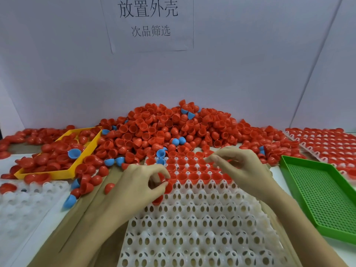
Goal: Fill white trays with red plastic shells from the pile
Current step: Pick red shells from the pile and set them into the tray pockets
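At far left a yellow tray (87, 151) is seen heaped with red shells, a blue shell (74, 153) among them; a second white tray (25, 201) lies in front of it, near the lower left edge. The pile of red shells (163, 128) is banked against the back wall, directly behind the white tray (202, 228) being filled. The left hand (138, 182) is curled round a few red shells (167, 185) — one pinched between thumb and fingertips at the left end of the partly filled row. The rows nearest the pile are already seated, mouths upward, domes down in the sockets; the larger near part of the tray is not yet filled. The step in hand is judged to be placement into the next open socket. The next move calls for the pinched shell to be turned mouth-up, its axis vertical, and set squarely in the socket. The right hand (237, 162) is held above the filled rows, fingers curled and tips pinched together; whether a shell is held there cannot be told. At right an empty green mesh tray (327, 199) lies beside the work, and beyond it a filled tray (327, 145) is set aside.
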{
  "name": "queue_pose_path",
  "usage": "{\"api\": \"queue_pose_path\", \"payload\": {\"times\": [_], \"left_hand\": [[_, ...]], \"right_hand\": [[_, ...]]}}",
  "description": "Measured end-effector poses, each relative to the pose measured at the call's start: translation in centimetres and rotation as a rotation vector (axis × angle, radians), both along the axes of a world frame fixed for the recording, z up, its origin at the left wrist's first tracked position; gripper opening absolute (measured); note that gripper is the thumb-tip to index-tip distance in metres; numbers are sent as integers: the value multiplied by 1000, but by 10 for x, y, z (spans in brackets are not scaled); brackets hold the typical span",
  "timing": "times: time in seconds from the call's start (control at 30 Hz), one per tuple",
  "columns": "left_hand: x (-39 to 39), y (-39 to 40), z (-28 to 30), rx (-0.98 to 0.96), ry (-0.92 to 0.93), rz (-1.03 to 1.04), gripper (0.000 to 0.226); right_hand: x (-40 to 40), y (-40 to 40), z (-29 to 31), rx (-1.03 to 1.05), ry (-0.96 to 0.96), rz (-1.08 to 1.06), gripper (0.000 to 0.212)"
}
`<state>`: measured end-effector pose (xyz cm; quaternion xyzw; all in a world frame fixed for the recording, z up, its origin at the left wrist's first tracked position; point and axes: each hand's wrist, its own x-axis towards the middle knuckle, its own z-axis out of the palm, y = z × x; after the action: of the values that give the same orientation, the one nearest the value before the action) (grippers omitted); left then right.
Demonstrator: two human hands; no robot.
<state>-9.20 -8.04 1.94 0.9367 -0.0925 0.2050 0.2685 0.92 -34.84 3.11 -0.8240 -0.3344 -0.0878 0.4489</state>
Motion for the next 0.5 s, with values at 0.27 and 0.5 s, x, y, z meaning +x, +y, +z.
{"api": "queue_pose_path", "payload": {"times": [0.27, 0.5], "left_hand": [[12, -10, -28, 117, 53, -3, 8], [12, -5, -25, 128, 15, -23, 19]], "right_hand": [[12, -18, -2, 160, -111, -209, 13], [20, -29, -10, 192, -87, -362, 15]]}}
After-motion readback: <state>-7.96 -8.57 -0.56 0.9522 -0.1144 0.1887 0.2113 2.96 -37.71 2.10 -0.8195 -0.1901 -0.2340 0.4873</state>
